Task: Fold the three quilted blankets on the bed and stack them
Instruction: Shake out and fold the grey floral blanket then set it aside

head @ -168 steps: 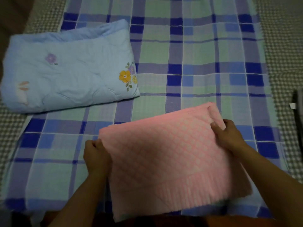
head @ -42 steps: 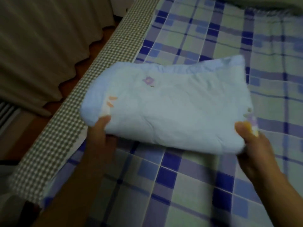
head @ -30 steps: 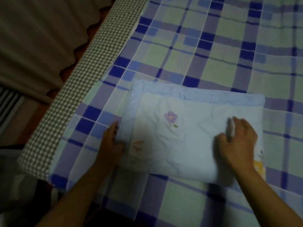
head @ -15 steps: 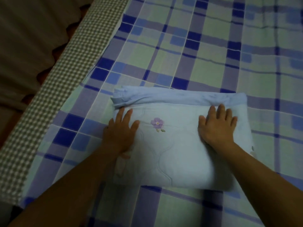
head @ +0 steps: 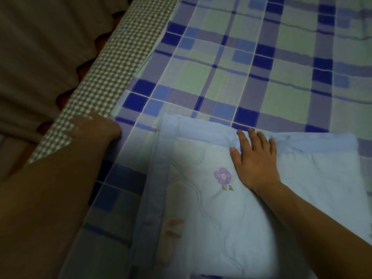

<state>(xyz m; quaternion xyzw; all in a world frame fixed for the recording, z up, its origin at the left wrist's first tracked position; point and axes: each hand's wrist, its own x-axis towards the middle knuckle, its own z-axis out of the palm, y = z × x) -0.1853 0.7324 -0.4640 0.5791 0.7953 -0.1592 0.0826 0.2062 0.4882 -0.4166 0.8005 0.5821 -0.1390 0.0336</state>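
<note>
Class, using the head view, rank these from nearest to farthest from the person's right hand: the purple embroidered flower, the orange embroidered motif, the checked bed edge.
From the right hand:
1. Purple flower, just left of the wrist on the blue blanket.
2. Orange motif, lower left on the blanket.
3. Checked bed edge, far left, beyond the blanket.

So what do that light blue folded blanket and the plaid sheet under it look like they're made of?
Light blue folded quilted blanket: soft padded fabric, likely cotton, matte; stitched wavy quilting lines and an embroidered purple flower. Blue-and-green plaid bedsheet: thin flat woven cloth, matte, probably cotton.
</note>
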